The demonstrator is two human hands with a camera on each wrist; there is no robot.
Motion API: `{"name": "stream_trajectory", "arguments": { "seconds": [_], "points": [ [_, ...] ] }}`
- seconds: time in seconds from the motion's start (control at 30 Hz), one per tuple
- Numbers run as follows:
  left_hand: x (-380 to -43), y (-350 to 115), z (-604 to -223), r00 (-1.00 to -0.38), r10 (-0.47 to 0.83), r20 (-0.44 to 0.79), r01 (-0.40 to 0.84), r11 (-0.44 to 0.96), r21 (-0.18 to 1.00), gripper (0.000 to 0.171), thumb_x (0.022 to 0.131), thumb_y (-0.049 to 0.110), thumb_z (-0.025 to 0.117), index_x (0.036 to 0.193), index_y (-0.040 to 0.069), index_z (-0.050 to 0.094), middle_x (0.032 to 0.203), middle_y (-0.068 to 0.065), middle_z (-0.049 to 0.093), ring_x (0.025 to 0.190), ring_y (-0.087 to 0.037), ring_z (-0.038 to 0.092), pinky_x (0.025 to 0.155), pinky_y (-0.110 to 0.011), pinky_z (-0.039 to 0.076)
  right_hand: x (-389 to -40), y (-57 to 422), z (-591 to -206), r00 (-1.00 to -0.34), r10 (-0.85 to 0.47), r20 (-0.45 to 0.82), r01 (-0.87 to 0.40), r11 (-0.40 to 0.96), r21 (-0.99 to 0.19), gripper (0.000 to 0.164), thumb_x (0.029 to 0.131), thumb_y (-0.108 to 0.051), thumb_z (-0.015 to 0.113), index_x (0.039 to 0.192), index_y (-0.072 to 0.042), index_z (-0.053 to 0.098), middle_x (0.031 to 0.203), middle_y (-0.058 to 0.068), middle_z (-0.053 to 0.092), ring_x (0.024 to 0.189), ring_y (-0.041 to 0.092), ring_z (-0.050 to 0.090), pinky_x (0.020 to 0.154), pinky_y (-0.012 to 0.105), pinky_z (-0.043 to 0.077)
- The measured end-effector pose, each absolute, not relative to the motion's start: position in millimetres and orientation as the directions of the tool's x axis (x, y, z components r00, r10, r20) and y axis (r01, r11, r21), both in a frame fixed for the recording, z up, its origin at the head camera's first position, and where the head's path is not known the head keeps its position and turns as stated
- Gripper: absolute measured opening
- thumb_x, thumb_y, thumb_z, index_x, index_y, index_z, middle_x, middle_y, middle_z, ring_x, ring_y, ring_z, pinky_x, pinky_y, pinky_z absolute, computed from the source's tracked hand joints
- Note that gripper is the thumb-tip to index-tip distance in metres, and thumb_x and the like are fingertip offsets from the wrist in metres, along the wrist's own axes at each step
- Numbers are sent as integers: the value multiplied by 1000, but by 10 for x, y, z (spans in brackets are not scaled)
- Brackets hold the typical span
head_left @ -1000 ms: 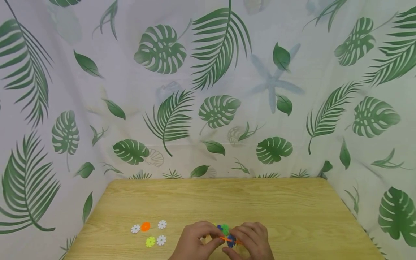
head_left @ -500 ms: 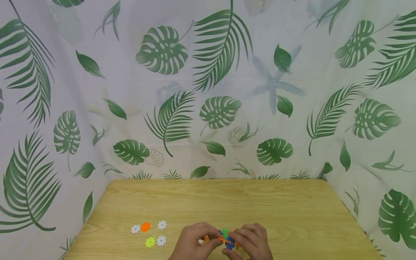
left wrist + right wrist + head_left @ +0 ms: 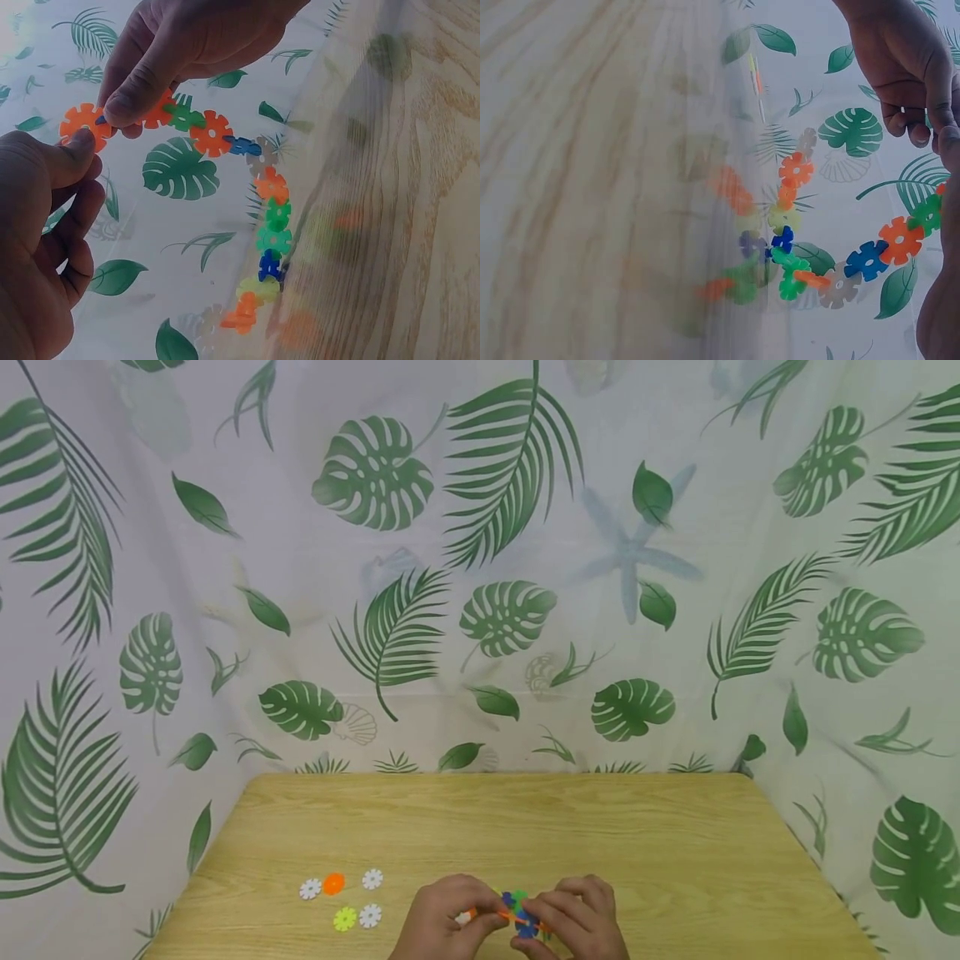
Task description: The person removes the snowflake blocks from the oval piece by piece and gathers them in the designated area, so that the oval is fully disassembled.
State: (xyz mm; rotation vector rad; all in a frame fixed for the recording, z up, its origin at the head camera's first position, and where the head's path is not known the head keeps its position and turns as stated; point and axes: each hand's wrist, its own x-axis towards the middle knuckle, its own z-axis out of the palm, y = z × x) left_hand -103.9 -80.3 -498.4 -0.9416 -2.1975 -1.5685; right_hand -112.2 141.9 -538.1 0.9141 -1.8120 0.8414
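My left hand (image 3: 453, 914) pinches an orange snowflake disc (image 3: 84, 126), a notched flat plastic piece, between thumb and fingers. Facing it, my right hand (image 3: 581, 920) pinches a blue snowflake disc (image 3: 527, 927), whose edge meets the orange one's rim. From the right hand a chain of interlocked discs hangs in a curve, including an orange disc (image 3: 211, 133), a teal disc (image 3: 274, 239) and a yellow disc (image 3: 257, 289). The right wrist view shows the chain's grey disc (image 3: 840, 286) low in the bend. Fingers hide part of the joined pieces.
Several loose discs lie on the wooden table (image 3: 675, 843) left of my hands: an orange disc (image 3: 333, 883), a yellow disc (image 3: 344, 918) and white ones, such as a white disc (image 3: 372, 879). A leaf-printed curtain (image 3: 480, 568) stands behind the table.
Both hands stay close together at nearly the same spot. The blue disc between them has shifted slightly left and tilted. The loose discs lie as before.
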Motion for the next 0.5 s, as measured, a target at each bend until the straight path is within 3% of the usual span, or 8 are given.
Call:
{"name": "stream_trajectory", "arguments": {
  "seconds": [0.5],
  "points": [
    [-1033, -864, -4969, -819, 331, 468, 538, 164, 827, 8, 93, 29, 76, 93, 20, 79, 94, 3, 77, 85, -9, 71, 78, -32, 59, -1172, 1364, -5326, -282, -267, 921, -889, 435, -146, 35, 91, -45, 79, 105, -13, 79, 93, -3, 75, 86, 16, 53, 90, 31, 32]
  ]
}}
